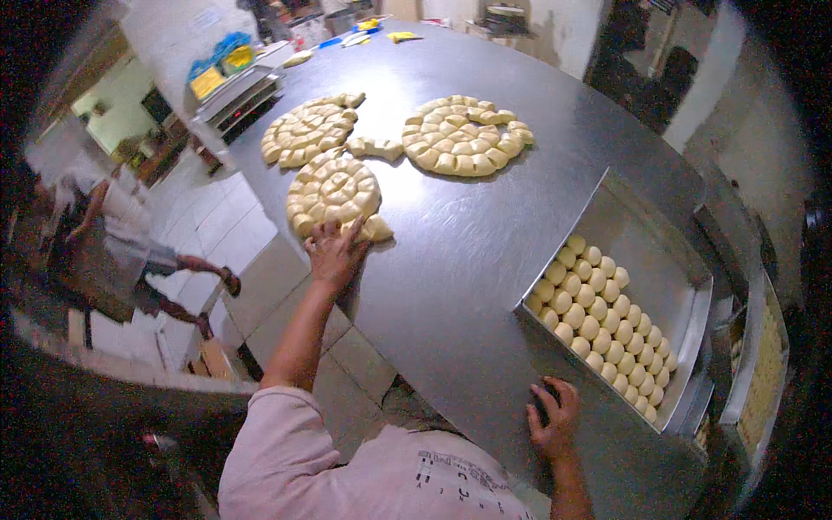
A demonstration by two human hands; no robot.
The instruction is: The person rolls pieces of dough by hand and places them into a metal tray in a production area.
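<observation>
My left hand [335, 253] reaches over the table's left edge, its fingers spread on the near side of a flat coil of cut dough pieces [336, 186]. A small tail of dough pieces [376, 229] sticks out just right of those fingers. Beyond lie a second dough coil [305, 132] and, farther right, a third dough coil [468, 137]. A short strip of dough [374, 148] lies between them. Low on the right, my right hand [555, 419] hovers at or rests on the tabletop, loosely curved with thumb and fingers apart and nothing visible in it. It is near a metal tray [646, 234] holding rows of round dough balls [598, 316].
A metal table [451, 286] bears all this. A scale-like metal device [238, 100] stands at its far left edge. Another tray [756, 381] is at the far right. A co-worker [113, 243] stands on the tiled floor at left. Small items [355, 36] lie at the far end.
</observation>
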